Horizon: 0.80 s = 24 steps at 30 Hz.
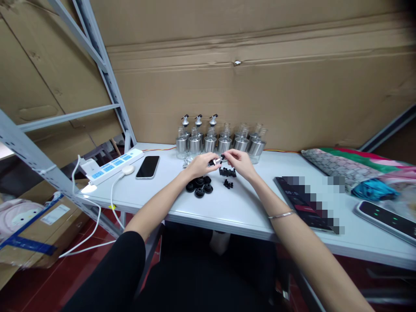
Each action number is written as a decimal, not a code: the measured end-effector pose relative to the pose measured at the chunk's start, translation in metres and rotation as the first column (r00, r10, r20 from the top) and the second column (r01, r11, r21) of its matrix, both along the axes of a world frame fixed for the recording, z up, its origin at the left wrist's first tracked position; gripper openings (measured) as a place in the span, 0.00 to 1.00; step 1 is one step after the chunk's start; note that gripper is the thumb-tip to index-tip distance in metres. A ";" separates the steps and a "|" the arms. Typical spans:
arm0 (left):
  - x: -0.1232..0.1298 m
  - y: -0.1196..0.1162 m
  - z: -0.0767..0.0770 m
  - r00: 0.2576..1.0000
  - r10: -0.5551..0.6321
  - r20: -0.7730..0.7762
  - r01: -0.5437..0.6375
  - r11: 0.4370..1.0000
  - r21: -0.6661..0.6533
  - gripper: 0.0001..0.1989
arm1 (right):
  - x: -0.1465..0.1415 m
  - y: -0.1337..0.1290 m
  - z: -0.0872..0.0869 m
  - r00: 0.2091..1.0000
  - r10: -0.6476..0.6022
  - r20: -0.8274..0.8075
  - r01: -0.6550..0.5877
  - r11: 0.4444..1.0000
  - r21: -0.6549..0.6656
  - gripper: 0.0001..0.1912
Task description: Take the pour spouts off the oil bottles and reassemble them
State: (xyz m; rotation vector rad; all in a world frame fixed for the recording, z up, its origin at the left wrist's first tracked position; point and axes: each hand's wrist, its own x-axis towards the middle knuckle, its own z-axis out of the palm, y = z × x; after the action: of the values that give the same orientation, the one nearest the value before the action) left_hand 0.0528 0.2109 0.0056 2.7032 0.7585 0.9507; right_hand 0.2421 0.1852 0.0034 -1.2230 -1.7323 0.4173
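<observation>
My left hand [203, 164] is closed on a small silver and black spout piece [217, 160] over the middle of the table. Close beside it on the right, my right hand [238, 162] pinches a small black part [222, 156] at the end of the spout piece. Several round black stoppers [199, 192] lie below my left hand. Small black pieces [227, 172] sit in a row under my hands, with a smaller group [228, 184] nearer the front edge. Behind stand several glass and metal bottles [225, 144]; three at the left back carry silver spouts [198, 120].
A phone [147, 167] and a white power strip [112, 167] with cables lie on the left of the white table [221, 212]. On the right are a tablet [303, 201], a dark-faced device [386, 220] and coloured bags [344, 167]. Cardboard [201, 78] stands behind.
</observation>
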 end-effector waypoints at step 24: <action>0.004 -0.009 0.009 0.998 0.050 0.047 -0.041 0.983 -0.178 0.17 | -0.007 -0.008 -0.006 0.942 -0.062 0.331 -0.049 0.947 0.318 0.11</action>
State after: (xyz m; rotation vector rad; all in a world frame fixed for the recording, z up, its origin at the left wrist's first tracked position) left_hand 0.0568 0.2020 0.0144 2.5102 0.8556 0.9120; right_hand 0.2353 0.1769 -0.0024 -1.1033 -1.9903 -0.0918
